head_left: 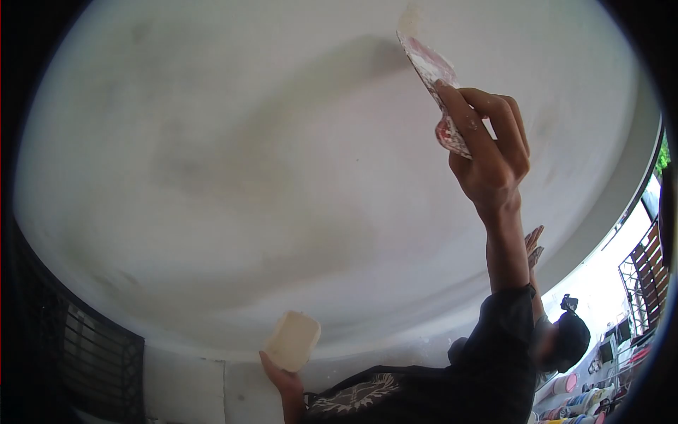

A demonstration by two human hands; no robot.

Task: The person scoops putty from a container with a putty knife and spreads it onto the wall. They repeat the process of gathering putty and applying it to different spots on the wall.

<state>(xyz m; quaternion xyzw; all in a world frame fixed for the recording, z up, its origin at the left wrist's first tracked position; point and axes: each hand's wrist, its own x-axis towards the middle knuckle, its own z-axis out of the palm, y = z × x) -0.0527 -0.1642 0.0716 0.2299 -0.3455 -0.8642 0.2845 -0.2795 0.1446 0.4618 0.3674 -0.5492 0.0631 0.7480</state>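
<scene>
Your right hand (439,88) is raised, clenched around a scraper (432,69), fingers bent over its face and thumb behind. The scraper is red and pink, smeared with white paste, and tilts so its upper end lies by a cream patch (409,20) on the pale ceiling (233,162); you can't tell whether the two touch. Your left hand (284,374), much lower, grasps a cream, rounded block (294,341) by its lower edge, well apart from the scraper. Beyond your black sleeve (503,318), another person in a dark cap (573,340) has a raised hand (534,246). Buckets (580,400) stand at lower right, and a dark metal grille (102,353) is at lower left.
</scene>
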